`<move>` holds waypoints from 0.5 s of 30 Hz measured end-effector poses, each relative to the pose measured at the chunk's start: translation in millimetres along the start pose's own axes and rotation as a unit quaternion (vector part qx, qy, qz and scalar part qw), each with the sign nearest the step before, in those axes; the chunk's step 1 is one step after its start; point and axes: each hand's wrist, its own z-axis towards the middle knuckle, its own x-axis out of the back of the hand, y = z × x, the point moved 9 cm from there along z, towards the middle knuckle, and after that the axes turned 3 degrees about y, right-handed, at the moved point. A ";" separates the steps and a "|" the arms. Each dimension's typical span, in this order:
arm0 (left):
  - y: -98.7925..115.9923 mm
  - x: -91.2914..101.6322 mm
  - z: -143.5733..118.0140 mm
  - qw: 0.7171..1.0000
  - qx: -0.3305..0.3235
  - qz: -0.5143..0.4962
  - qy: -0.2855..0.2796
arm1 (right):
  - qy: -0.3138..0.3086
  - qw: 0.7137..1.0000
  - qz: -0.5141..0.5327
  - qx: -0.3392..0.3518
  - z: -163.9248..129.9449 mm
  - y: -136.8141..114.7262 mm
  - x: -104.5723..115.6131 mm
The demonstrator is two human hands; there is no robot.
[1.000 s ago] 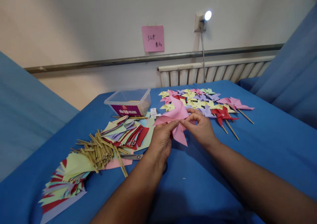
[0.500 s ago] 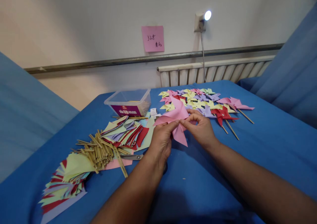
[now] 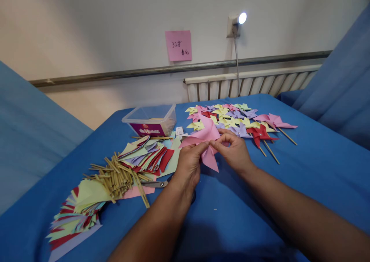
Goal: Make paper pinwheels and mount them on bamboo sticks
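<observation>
A pink paper pinwheel (image 3: 204,134) is held up above the blue-covered table, its curled blades spread. My left hand (image 3: 190,158) grips it from the lower left, thumb pressed near the centre. From the right, my right hand (image 3: 232,148) pinches the pinwheel close to the same spot, thumb and forefinger together. Whatever lies between the thumbs is hidden. Below my left forearm, scissors (image 3: 157,184) lie partly covered.
Several coloured pinwheels (image 3: 237,121) lie at the back right, some on sticks. A clear plastic box (image 3: 152,121) stands at the back left. Cut sticks (image 3: 115,177) and stacks of coloured paper (image 3: 147,154) fill the left side. A small white box (image 3: 179,131) sits near the middle.
</observation>
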 end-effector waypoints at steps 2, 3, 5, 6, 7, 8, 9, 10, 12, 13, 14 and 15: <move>0.1 0.2 -0.3 1.000 0.004 0.000 0.002 | -0.004 1.000 0.008 -0.003 -0.8 -0.9 -0.5; 0.5 0.9 -0.2 1.000 0.004 -0.002 0.004 | -0.007 1.000 0.017 -0.006 -0.9 -0.9 -0.6; 2.1 2.5 0.8 1.000 0.002 -0.007 0.002 | -0.005 0.999 0.044 -0.016 0.2 0.7 1.1; 2.7 3.4 1.6 1.000 0.003 -0.009 0.000 | 0.002 0.998 0.061 -0.024 1.5 2.3 3.4; 3.0 4.3 2.6 1.000 0.006 -0.009 -0.003 | 0.014 0.996 0.079 -0.033 3.2 4.7 6.4; 2.9 4.9 3.6 1.000 0.011 -0.009 -0.007 | 0.028 0.994 0.096 -0.044 5.4 7.7 9.9; 2.9 5.2 4.6 1.000 0.016 -0.008 -0.013 | 0.043 0.991 0.112 -0.056 7.7 10.8 13.4; 3.0 5.4 5.6 1.000 0.019 -0.007 -0.018 | 0.054 0.988 0.125 -0.067 10.1 13.8 16.3; 3.3 5.2 7.4 0.999 0.025 -0.002 -0.029 | 0.054 0.983 0.152 -0.090 14.7 18.9 18.5; 3.4 5.0 8.2 0.999 0.028 0.004 -0.033 | 0.038 0.980 0.168 -0.104 16.6 20.5 16.7; 3.6 4.9 8.9 0.999 0.029 0.013 -0.037 | 0.012 0.975 0.187 -0.119 17.9 21.4 13.2; 4.0 5.1 9.5 0.999 0.028 0.027 -0.038 | -0.020 0.969 0.207 -0.134 18.3 21.4 8.6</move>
